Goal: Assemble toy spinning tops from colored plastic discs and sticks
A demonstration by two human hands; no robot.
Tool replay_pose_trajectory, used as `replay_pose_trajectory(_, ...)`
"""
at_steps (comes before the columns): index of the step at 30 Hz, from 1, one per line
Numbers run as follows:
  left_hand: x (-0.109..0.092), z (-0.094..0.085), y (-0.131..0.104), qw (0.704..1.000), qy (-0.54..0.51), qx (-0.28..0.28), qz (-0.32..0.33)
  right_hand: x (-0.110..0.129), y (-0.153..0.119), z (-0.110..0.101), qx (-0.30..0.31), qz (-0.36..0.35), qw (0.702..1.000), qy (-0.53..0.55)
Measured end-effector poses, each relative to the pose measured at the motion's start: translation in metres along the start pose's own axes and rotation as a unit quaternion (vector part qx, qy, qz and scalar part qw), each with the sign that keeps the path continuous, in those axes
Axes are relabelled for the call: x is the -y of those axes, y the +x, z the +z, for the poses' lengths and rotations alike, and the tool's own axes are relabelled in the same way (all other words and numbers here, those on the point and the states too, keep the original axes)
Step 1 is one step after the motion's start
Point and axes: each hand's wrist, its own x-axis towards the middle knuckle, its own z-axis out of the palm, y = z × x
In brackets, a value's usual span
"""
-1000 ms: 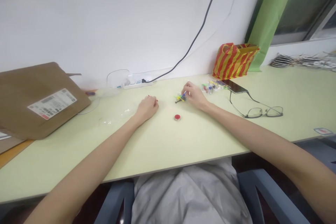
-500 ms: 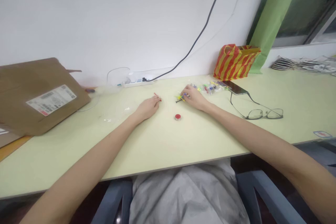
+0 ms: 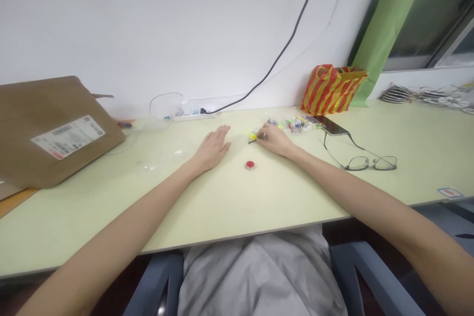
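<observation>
My left hand (image 3: 214, 148) lies palm down on the pale table, open, its fingers stretched forward and the thumb apart. Nothing shows in it; what is under the palm is hidden. Across a gap, my right hand (image 3: 274, 139) is bent over small parts, its fingertips closed at a small dark piece (image 3: 262, 136) whose kind I cannot make out. Small yellow pieces (image 3: 253, 137) and a thin black stick-like piece (image 3: 252, 141) poke out beside those fingertips. A small round container with a red top (image 3: 250, 165) sits nearer to me, between the hands, touched by neither.
Beyond my right hand lies a clear bag of coloured pieces (image 3: 296, 124), then a phone (image 3: 331, 125) and glasses (image 3: 370, 163). A striped bag (image 3: 333, 90) stands behind. On the left are a cardboard parcel (image 3: 55, 128) and clear plastic (image 3: 163, 158). A power strip (image 3: 194, 115) lies by the wall.
My left hand has opened and straightened its fingers; the small red piece at its fingertips is out of sight. My right hand stays at the small pieces, with fewer colours showing.
</observation>
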Motion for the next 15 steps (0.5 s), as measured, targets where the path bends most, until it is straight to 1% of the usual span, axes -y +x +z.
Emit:
replay_pose_trajectory(2, -0.015, -0.003, -0.001, 0.999, -0.003, -0.016, 0.031, 0.001, 0.001, 0.000, -0.014, -0.004, 1.000, 0.009)
replay_pose_trajectory(5, -0.038, -0.005, -0.003, 0.997, -0.009, -0.023, 0.068, 0.003, 0.001, -0.001, -0.052, -0.012, 0.998, 0.025)
replay_pose_trajectory(8, -0.053, -0.006, -0.005, 0.995, -0.022, -0.018, 0.092, 0.004, 0.001, -0.002, -0.093, -0.018, 0.995, 0.036)
replay_pose_trajectory(11, -0.056, -0.006, -0.006, 0.995, -0.030, -0.014, 0.097, 0.006, 0.002, -0.003, -0.146, -0.012, 0.988, 0.039)
replay_pose_trajectory(15, -0.050, -0.005, -0.006, 0.995, -0.025, -0.025, 0.092, 0.010, 0.002, -0.007, -0.204, -0.023, 0.978, 0.044)
